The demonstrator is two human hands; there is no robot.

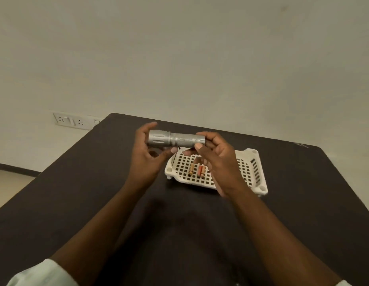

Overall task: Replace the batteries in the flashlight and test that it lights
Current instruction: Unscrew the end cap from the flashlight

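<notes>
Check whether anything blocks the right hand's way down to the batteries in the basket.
Nothing visible does. The right hand pinches the tail end of the flashlight above the white basket, and the batteries lie uncovered on its floor below. The hand itself is occupied, though.

Flashlight (176,139): lens face hidden behind left hand (147,155), tail end covered by right hand (218,164) fingers, so can't tell whether the cap is on. Batteries (197,169) in basket (254,172): partly behind right hand, too small and blurry to count or read labels. Basket's middle blocked by the same hand. Table (76,193) cut off at left, right and bottom edges. Sleeves (43,273) cropped at bottom. Wall socket (74,121) detail too small to make out.
</notes>
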